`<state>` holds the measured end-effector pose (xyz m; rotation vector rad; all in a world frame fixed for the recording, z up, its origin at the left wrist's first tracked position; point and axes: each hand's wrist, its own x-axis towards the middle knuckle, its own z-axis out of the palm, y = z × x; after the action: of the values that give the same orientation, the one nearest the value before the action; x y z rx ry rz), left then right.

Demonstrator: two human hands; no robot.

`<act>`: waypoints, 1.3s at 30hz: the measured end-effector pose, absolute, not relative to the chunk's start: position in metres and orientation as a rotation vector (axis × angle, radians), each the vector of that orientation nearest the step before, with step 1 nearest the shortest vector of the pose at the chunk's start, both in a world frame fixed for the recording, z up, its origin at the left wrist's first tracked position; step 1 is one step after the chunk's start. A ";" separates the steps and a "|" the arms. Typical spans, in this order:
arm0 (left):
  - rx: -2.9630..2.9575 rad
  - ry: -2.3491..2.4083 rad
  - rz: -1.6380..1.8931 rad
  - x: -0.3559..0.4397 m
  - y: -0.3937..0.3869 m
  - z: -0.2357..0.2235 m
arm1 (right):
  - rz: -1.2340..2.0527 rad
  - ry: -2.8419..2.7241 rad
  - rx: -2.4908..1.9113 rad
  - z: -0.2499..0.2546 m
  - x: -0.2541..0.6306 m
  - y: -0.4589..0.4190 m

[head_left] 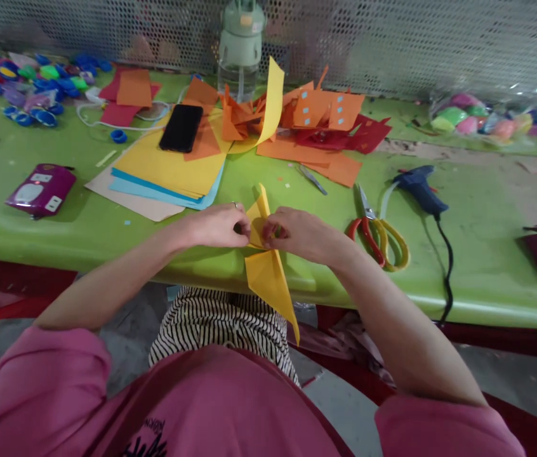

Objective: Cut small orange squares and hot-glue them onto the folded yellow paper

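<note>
A folded piece of yellow paper (268,279) lies at the table's front edge, its lower part hanging over toward my lap. My left hand (223,225) pinches it at the left, near the middle. Close beside it, my right hand (294,231) has thumb and fingers closed on the paper's right side. The paper has a crease, with one narrow point rising beyond my hands and another reaching down. My fingertips partly hide its middle.
Scissors (373,231) and a blue glue gun (423,189) lie to the right, with tweezers (313,179) nearer the middle. A phone (181,128) rests on stacked coloured sheets (168,166). Behind are orange paper pieces (316,111) and a bottle (241,44); a purple power socket (41,189) sits left.
</note>
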<state>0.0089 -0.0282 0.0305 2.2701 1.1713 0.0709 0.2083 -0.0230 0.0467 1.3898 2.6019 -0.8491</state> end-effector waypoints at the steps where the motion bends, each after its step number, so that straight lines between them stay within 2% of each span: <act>1: 2.255 1.176 0.083 0.009 -0.029 0.030 | -0.853 2.600 1.393 0.046 0.208 -0.023; 11: 2.304 1.370 0.210 0.012 -0.049 0.021 | -0.829 2.599 1.404 0.044 0.210 -0.021; 21: 2.370 1.419 0.169 0.015 -0.054 0.015 | -0.846 2.580 1.413 0.045 0.210 -0.024; 25: 2.345 1.411 0.200 0.013 -0.054 0.017 | -0.840 2.739 1.459 0.045 0.214 -0.031; 28: 2.322 1.388 0.185 0.013 -0.051 0.018 | -0.859 2.950 1.314 0.041 0.218 -0.038; 31: 2.326 1.365 0.177 0.012 -0.049 0.018 | -0.749 3.098 1.106 0.034 0.224 -0.045; 35: 2.361 1.350 0.200 0.011 -0.049 0.015 | -0.510 3.140 1.061 0.027 0.231 -0.052; 39: 2.352 1.339 0.235 0.008 -0.049 0.012 | -0.531 3.149 1.087 0.025 0.231 -0.055</act>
<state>0.0079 -0.0493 0.0120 2.3515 1.3393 0.2350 0.2314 -0.0554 0.0249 1.0868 3.1490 -0.5307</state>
